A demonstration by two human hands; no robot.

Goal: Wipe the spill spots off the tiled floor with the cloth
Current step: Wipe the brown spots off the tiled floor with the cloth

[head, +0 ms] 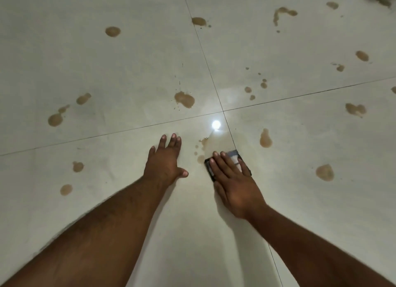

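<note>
Now right hand (232,184) flat on cloth (235,158) beside grout line (232,137).

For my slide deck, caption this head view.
Right hand presses cloth onto tiled floor dotted with brown spill spots; left hand rests flat.

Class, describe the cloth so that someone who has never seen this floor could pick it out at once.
Find where the four floor tiles meet, near the bright light reflection. Just nearer the person, the right hand presses flat on the cloth. It is the only dark-edged, pale-centred folded square; everything else around it is brown spill spots.
</note>
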